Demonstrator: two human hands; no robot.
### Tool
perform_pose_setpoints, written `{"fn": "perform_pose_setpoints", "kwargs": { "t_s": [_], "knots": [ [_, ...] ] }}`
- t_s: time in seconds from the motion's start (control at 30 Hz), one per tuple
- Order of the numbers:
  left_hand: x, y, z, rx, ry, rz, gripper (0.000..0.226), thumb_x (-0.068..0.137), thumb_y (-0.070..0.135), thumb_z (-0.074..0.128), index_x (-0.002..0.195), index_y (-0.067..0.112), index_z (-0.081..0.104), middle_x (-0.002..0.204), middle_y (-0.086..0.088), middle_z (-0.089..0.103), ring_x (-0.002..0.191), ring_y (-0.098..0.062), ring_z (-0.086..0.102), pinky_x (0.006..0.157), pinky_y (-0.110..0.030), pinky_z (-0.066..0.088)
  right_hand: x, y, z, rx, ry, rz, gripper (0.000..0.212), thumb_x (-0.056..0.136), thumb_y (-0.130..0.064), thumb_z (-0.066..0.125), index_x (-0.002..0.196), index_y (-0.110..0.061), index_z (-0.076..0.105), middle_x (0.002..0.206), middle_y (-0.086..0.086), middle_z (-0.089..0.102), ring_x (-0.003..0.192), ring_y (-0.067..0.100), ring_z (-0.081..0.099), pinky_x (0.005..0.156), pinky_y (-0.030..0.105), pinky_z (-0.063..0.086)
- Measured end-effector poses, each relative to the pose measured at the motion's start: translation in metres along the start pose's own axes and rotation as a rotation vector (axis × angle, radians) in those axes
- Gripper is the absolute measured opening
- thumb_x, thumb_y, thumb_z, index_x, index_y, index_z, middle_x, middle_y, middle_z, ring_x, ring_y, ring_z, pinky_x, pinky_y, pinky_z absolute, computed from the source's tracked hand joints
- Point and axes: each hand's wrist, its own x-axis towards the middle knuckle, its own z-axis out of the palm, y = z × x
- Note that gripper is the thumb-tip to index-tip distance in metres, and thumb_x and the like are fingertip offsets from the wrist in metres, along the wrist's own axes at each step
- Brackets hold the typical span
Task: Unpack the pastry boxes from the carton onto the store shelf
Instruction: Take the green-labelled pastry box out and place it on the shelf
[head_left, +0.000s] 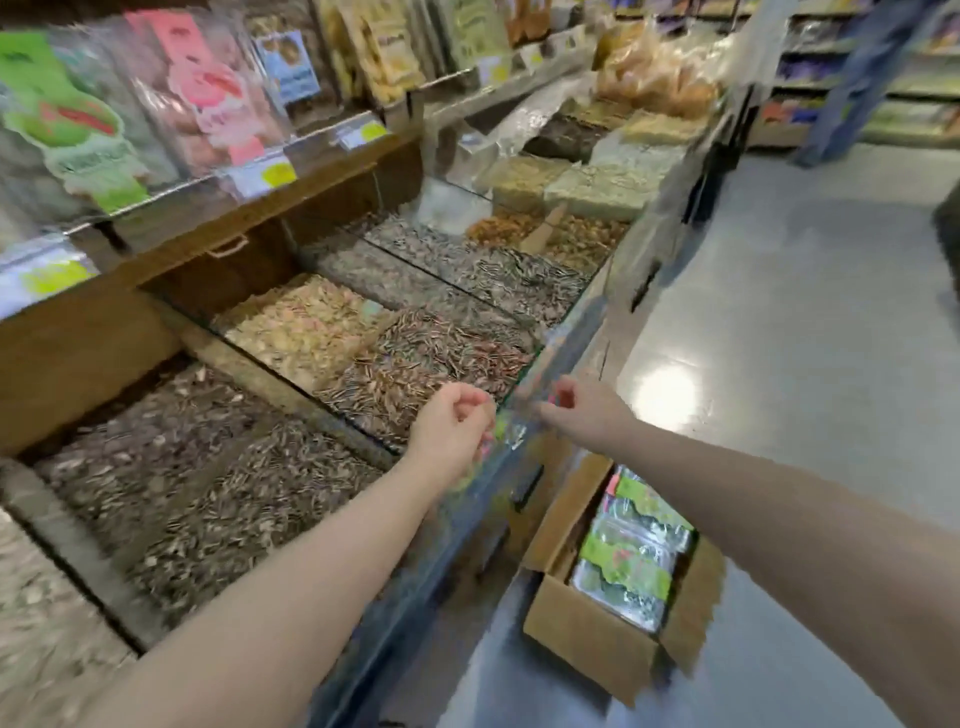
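An open cardboard carton stands on the floor at the lower right, against the counter's front. Clear pastry boxes with green labels lie stacked inside it. More clear boxes with green and pink labels stand on the upper shelf at the top left. My left hand hovers over the glass front edge of the seed bins, fingers loosely curled, holding nothing. My right hand is just to its right above the same edge, fingers also curled and empty. The view is blurred.
Glass-walled bins of sunflower seeds and nuts fill the counter below the shelf. Yellow price tags line the shelf edge. The grey shop floor runs along the right, with more shelving at the far right.
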Motion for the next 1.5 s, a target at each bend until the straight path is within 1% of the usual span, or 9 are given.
{"fn": "perform_pose_setpoints", "kwargs": {
  "t_s": [0.2,0.37,0.53,0.63,0.7,0.87,1.0,1.23,1.5],
  "knots": [
    [0.027,-0.067,0.163,-0.076,-0.101,-0.193,0.008,0.095,0.011,0.052,0.101,0.016,0.053,0.095,-0.009,0.057,0.062,-0.014,0.059,0.061,-0.037,0.055,0.005,0.160,0.002,0.019,-0.014,0.107,0.018,0.087,-0.037,0.058,0.090,-0.019,0.054,0.075,-0.001,0.060,0.075,0.022,0.058,0.063,0.032,0.042],
    [0.047,-0.157,0.252,-0.145,-0.065,-0.395,0.012,0.094,0.005,0.051,0.095,0.017,0.051,0.092,-0.009,0.054,0.062,-0.016,0.056,0.049,-0.025,0.045,0.026,0.273,0.029,-0.033,-0.081,0.175,0.016,0.089,-0.037,0.056,0.094,-0.024,0.050,0.082,-0.001,0.059,0.078,0.021,0.055,0.065,0.031,0.040],
    [0.080,-0.264,0.301,-0.109,0.011,-0.621,0.021,0.092,0.007,0.057,0.085,0.025,0.049,0.097,-0.008,0.059,0.079,-0.029,0.062,0.078,-0.050,0.056,0.057,0.370,0.085,-0.025,-0.224,0.313,0.029,0.092,-0.041,0.051,0.111,-0.019,0.049,0.087,-0.002,0.058,0.078,0.021,0.055,0.064,0.030,0.039],
    [0.107,-0.317,0.322,-0.044,-0.028,-0.671,0.014,0.092,0.009,0.055,0.100,0.019,0.050,0.111,-0.008,0.058,0.088,-0.026,0.060,0.076,-0.043,0.055,0.076,0.420,0.126,0.047,-0.253,0.443,0.032,0.089,-0.036,0.056,0.114,-0.018,0.049,0.085,-0.001,0.062,0.074,0.020,0.059,0.066,0.030,0.045],
    [0.127,-0.351,0.336,0.032,-0.064,-0.700,0.019,0.091,0.012,0.056,0.108,0.019,0.051,0.118,-0.008,0.059,0.100,-0.027,0.060,0.089,-0.046,0.054,0.088,0.452,0.156,0.108,-0.271,0.512,0.034,0.088,-0.036,0.056,0.116,-0.018,0.048,0.086,-0.001,0.062,0.073,0.018,0.059,0.068,0.031,0.045],
    [0.165,-0.421,0.371,0.281,-0.185,-0.733,0.042,0.091,0.012,0.055,0.132,0.007,0.047,0.131,-0.011,0.056,0.118,-0.028,0.055,0.095,-0.031,0.043,0.102,0.525,0.215,0.148,-0.320,0.620,0.045,0.089,-0.034,0.056,0.129,-0.017,0.047,0.120,0.004,0.059,0.103,0.021,0.058,0.082,0.029,0.046],
    [0.186,-0.473,0.398,0.349,-0.230,-0.719,0.053,0.089,0.008,0.058,0.139,0.007,0.040,0.140,-0.013,0.050,0.128,-0.027,0.048,0.102,-0.031,0.037,0.115,0.575,0.248,0.023,-0.445,0.576,0.052,0.087,-0.029,0.057,0.137,-0.018,0.047,0.128,0.006,0.058,0.113,0.025,0.057,0.092,0.034,0.048],
    [0.206,-0.527,0.417,0.687,-0.208,-0.744,0.083,0.082,0.033,0.069,0.148,0.011,0.022,0.147,-0.019,0.037,0.135,-0.036,0.037,0.108,-0.039,0.034,0.145,0.620,0.281,-0.177,-0.493,0.430,0.056,0.087,-0.029,0.060,0.138,-0.016,0.043,0.136,0.013,0.045,0.126,0.033,0.041,0.104,0.040,0.037],
    [0.212,-0.539,0.419,0.700,-0.120,-0.765,0.080,0.066,0.056,0.078,0.130,0.016,0.051,0.129,-0.013,0.047,0.120,-0.032,0.049,0.100,-0.037,0.042,0.156,0.643,0.298,-0.285,-0.595,0.298,0.053,0.090,-0.039,0.054,0.135,-0.016,0.038,0.135,0.013,0.039,0.125,0.034,0.041,0.097,0.044,0.040]
  ]
}}
